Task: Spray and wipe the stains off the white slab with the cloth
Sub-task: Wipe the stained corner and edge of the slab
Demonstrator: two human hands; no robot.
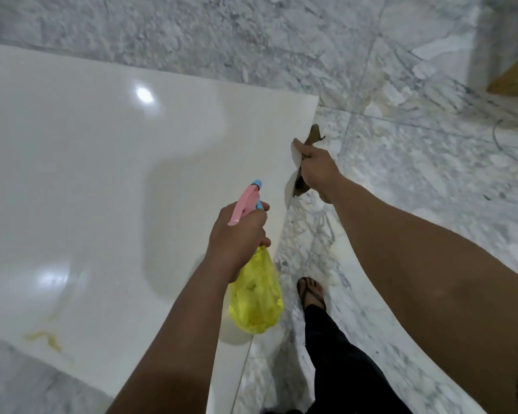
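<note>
Two hands are busy: the left hand [237, 234] is wrapped round the neck of a yellow plastic spray bottle with a pink trigger [256, 297], light and probably sloshing; the right hand [317, 171] is clenched on a limp brown-and-white cloth [295, 174], soft enough to bunch anywhere. Beneath them, the glossy white slab [102, 174] lies on the grey marble floor [401, 174], likely slick once wet. Yellowish stains [47, 339] sit at its near-left edge, well apart from the nozzle. A sandalled foot [311, 294] stands just beside the slab.

Glossy smooth white slab [102, 174], veined marble floor [401, 144], translucent yellow plastic spray bottle [256, 297].
</note>
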